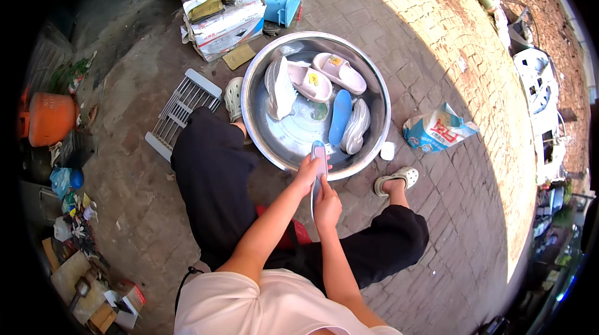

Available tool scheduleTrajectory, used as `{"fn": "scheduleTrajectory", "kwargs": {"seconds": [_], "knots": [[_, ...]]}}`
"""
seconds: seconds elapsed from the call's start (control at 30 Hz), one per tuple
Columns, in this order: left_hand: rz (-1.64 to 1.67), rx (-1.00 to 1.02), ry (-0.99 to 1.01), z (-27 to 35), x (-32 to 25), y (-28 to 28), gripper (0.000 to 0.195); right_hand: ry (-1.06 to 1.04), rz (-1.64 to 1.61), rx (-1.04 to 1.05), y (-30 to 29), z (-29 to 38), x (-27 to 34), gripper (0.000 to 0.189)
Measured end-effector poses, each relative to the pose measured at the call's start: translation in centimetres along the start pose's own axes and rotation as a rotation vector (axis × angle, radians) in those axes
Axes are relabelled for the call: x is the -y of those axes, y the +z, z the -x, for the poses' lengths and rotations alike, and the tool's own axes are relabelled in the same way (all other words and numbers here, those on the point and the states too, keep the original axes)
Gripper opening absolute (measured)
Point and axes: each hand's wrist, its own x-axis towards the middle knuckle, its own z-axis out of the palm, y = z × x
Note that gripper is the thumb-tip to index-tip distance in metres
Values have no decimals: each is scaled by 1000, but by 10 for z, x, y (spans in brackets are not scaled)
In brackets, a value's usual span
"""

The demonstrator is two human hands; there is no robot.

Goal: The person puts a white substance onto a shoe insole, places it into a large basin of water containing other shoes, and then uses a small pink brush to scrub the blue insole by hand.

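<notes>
A slim, pale pink and blue-grey piece (320, 157), apparently a shoe insole seen nearly edge-on, is held in both hands at the near rim of a round metal basin (249, 133). My left hand (307, 175) grips its upper part. Lower down, my right hand (327, 205) is closed around it, with a finger along its surface. In the basin lie a pair of pale pink slides (311, 83) (346, 75), a white sneaker (279, 89) on the left, a blue insole (340, 117) and a grey-white sneaker (357, 126) on the right.
A metal rack (180, 115) lies left of the basin. Beyond it are a cardboard box (229, 30) and a blue plastic bin (281, 2). Right of the basin stand a white cup-like item (387, 151) and a detergent bag (435, 131). An orange gas cylinder (51, 119) is far left.
</notes>
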Motion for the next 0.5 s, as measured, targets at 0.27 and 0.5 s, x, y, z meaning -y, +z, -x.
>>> {"fn": "scheduleTrajectory", "kwargs": {"seconds": [0.27, 0.5], "knots": [[-17, -55, 33, 0, -9, 2, 39, 47, 33, 103, -3, 18, 1, 38], [115, 7, -69, 10, 3, 10, 32, 45, -26, 54, -3, -23, 7, 36]]}}
